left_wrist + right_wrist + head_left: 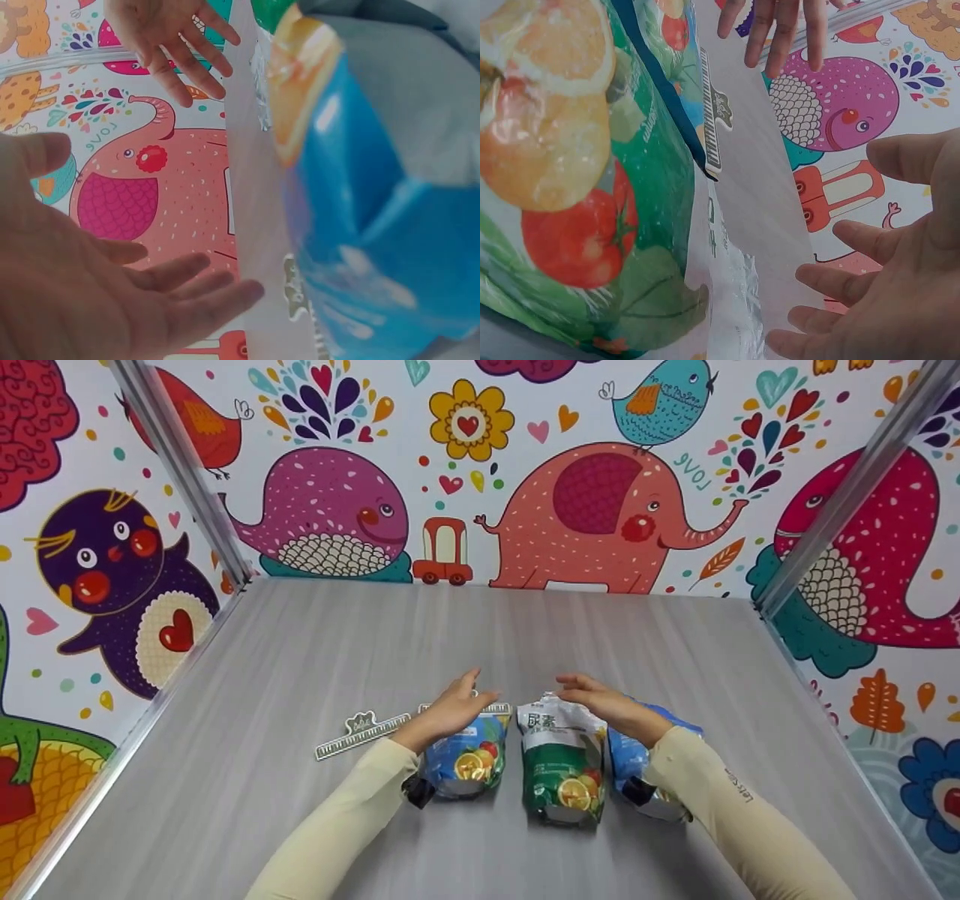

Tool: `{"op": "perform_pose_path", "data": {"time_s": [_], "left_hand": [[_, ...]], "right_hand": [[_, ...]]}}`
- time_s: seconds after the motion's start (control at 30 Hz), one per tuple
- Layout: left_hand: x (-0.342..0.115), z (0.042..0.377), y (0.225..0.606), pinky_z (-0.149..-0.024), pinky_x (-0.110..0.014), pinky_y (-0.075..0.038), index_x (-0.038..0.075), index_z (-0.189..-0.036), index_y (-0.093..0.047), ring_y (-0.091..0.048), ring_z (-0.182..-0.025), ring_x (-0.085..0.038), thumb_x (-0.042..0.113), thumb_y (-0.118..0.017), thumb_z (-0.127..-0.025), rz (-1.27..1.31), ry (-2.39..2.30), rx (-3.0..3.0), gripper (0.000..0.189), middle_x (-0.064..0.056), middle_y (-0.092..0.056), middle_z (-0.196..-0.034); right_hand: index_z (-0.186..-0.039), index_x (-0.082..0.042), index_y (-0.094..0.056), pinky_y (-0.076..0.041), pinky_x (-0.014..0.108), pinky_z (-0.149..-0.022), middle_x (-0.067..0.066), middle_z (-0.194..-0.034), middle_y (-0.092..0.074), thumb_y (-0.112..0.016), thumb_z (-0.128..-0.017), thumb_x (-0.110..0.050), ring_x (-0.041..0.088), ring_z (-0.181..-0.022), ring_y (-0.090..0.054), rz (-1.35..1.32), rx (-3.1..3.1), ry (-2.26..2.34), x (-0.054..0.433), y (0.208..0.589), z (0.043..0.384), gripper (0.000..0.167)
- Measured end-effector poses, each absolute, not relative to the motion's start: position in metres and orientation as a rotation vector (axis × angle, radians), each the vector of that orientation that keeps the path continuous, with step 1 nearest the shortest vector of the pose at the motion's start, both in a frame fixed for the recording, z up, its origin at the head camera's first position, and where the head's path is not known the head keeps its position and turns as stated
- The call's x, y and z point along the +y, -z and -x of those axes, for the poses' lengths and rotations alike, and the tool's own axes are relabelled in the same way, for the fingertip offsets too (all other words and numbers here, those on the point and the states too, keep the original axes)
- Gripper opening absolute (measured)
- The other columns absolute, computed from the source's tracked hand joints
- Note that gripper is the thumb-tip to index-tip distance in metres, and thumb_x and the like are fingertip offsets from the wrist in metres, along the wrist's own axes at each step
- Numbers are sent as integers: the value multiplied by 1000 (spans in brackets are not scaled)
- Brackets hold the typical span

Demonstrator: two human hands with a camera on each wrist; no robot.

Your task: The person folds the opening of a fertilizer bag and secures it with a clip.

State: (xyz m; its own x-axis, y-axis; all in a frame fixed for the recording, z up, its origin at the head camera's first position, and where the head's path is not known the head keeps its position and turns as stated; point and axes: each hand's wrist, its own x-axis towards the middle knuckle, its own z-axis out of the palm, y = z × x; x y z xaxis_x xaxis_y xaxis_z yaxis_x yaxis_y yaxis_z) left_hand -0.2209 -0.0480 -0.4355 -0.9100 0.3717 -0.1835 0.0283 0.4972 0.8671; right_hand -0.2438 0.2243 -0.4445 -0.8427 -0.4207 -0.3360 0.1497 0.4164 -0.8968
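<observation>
My left hand (452,709) hovers over a blue bag (463,757) printed with fruit, its fingers spread and nothing in them, as the left wrist view also shows. Above and to the right of a white-and-green bag (562,772) is my right hand (613,709), likewise with fingers extended and holding nothing. A second blue bag (626,754) lies partly hidden under the right hand and forearm. Left of the bags lies a long striped strip (364,735) with a scalloped badge. A similar strip (498,708) shows along the top of the left blue bag, partly covered by my left hand.
All three bags lie in a row on the grey wood-grain table (360,630). Cartoon-printed panels (465,495) enclose its back and sides, with a metal post (184,472) at the back left corner and another (847,502) at the back right.
</observation>
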Motion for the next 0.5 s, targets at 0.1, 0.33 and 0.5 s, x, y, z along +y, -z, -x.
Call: {"op": "perform_pose_path", "data": {"time_s": [0.1,0.33,0.5], "left_hand": [[-41,224,433,-115,-55,-19,-5,-155,-17,-18,-146,-44,38,-48,-103,-358,-1280,2481,74,-29,-19,-158],[-25,223,430,-112,-58,-25,1,-157,-18,-22,-144,-45,45,-51,-101,-400,-1025,2645,78,-29,-26,-155],[-16,224,435,-109,-60,-28,0,-156,-20,-28,-140,-45,44,-52,-101,-457,-907,2732,78,-28,-31,-152]], "right_hand": [[-152,6,-23,-13,63,-113,30,-153,-25,-47,-104,-26,47,-143,-22,217,2180,1411,226,443,246,62],[-153,4,-23,-14,64,-112,32,-156,-17,-49,-103,-28,49,-143,-18,184,2235,1372,229,446,249,64],[-153,3,-24,-15,64,-113,31,-157,-16,-51,-102,-29,48,-144,-16,147,2265,1363,232,450,249,65]]}}
